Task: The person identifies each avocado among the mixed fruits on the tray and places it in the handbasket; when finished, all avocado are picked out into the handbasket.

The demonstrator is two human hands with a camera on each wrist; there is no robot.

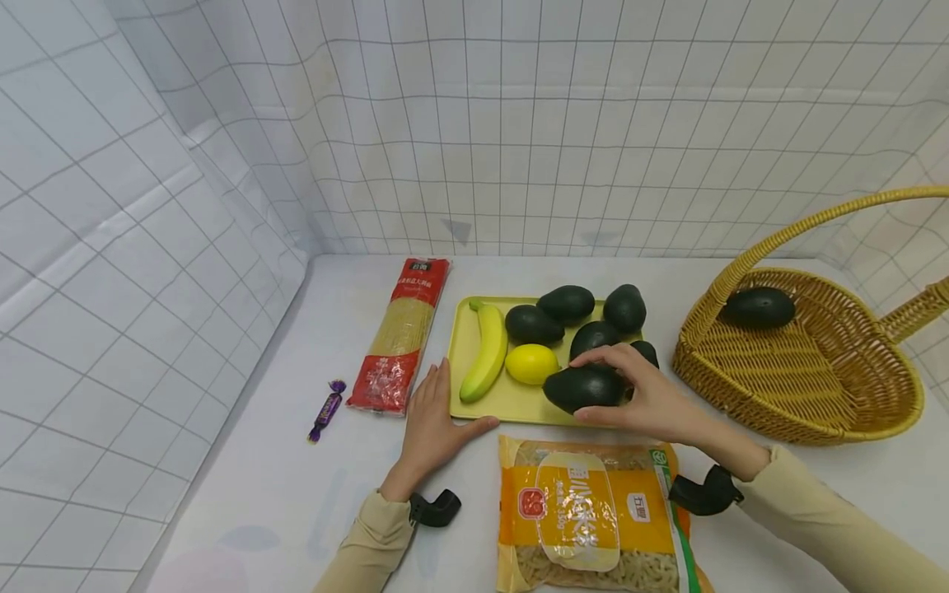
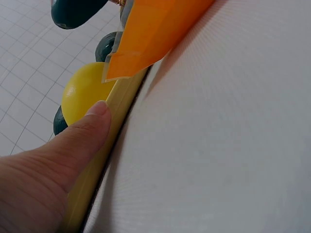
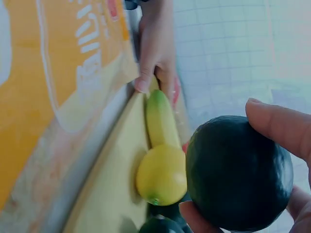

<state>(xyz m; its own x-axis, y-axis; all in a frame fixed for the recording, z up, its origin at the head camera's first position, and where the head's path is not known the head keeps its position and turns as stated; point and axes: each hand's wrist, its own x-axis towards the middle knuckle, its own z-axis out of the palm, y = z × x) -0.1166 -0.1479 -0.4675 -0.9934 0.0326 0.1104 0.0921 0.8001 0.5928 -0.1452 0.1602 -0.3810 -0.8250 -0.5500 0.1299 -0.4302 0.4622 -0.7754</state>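
1. I am pinching a dark green avocado [image 1: 582, 389] with my right hand [image 1: 643, 397], thumb pressing its near side and fingers curling over its far side.
2. The avocado is sitting on the left of that palm, its long axis running roughly sideways over the yellow tray [image 1: 511, 403]; the left wrist view is showing it raised clear of the rim.
3. The wicker basket [image 1: 741, 408] is standing on the opposite side, to the right, with my right hand lying far nearer it than my left hand [image 1: 432, 424].
4. My left hand is resting at the tray's near left corner, fingers extending along the edge, thumb touching the rim.
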